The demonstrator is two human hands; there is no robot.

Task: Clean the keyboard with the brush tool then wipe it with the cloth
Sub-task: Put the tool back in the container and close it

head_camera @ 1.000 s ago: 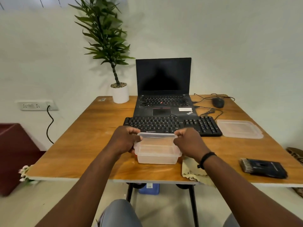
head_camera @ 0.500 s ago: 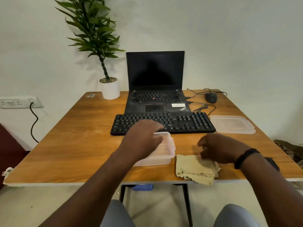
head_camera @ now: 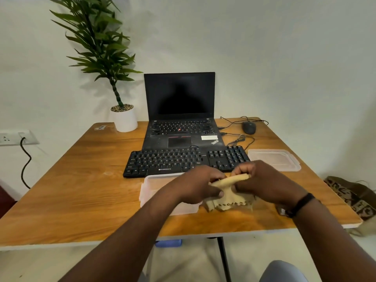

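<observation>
A black keyboard (head_camera: 183, 161) lies across the middle of the wooden table (head_camera: 77, 192), in front of a laptop. Just near of it, both hands hold a beige cloth (head_camera: 227, 198) lifted off the table top. My left hand (head_camera: 199, 186) pinches its left part and my right hand (head_camera: 262, 182) grips its upper right edge, the zigzag hem hanging down between them. The brush tool is almost wholly hidden behind my right wrist; only a small bit (head_camera: 281, 211) shows.
A clear plastic box (head_camera: 156, 186) sits under my left forearm, its lid (head_camera: 274, 159) at the right beside the keyboard. An open black laptop (head_camera: 180, 119), a mouse (head_camera: 249, 127) with cables, and a potted plant (head_camera: 124, 117) stand at the back. A patterned bag (head_camera: 352, 196) lies right of the table.
Both hands left the plastic box. My right hand reached the cloth on the table, then my left joined it, and together they lifted the cloth.
</observation>
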